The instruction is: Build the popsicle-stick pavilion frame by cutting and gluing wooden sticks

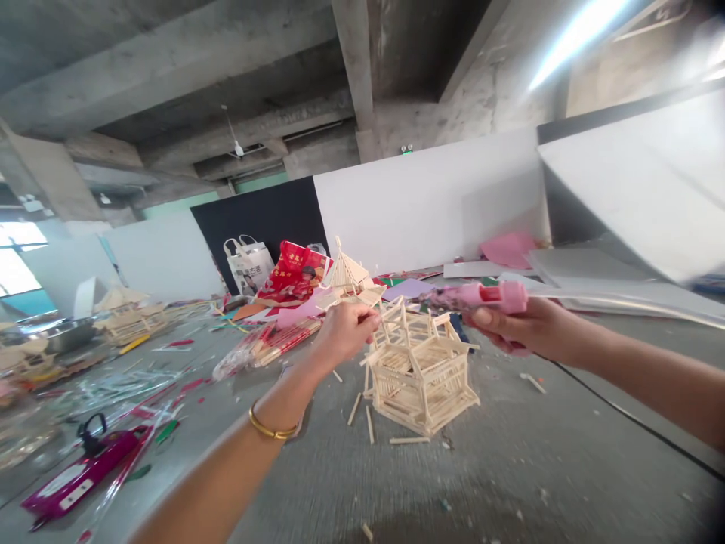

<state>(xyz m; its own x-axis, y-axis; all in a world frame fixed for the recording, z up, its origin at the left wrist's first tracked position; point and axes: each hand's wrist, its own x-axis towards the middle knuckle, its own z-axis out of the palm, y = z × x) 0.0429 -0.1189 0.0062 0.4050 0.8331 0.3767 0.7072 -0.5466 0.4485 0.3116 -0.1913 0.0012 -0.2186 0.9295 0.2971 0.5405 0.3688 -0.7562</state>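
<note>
A multi-sided frame of pale wooden sticks [422,370] stands upright on the grey surface in front of me. My left hand [348,332] is at its upper left edge, with thumb and fingers pinched together; whatever lies between them is too small to make out. My right hand [504,321] is wrapped round a pink glue gun [481,296], whose nozzle points left over the top of the frame. A clear glue stick runs out of its back to the right. Behind my left hand stands a smaller stick model with a pointed roof [345,270].
Loose sticks [370,425] lie near the frame. At the left are a purple power strip [84,472], plastic scraps and other stick models [121,317]. Bagged sticks [283,340], a red bag [294,272] and a white bag [249,266] are behind. A black cable [623,419] runs right.
</note>
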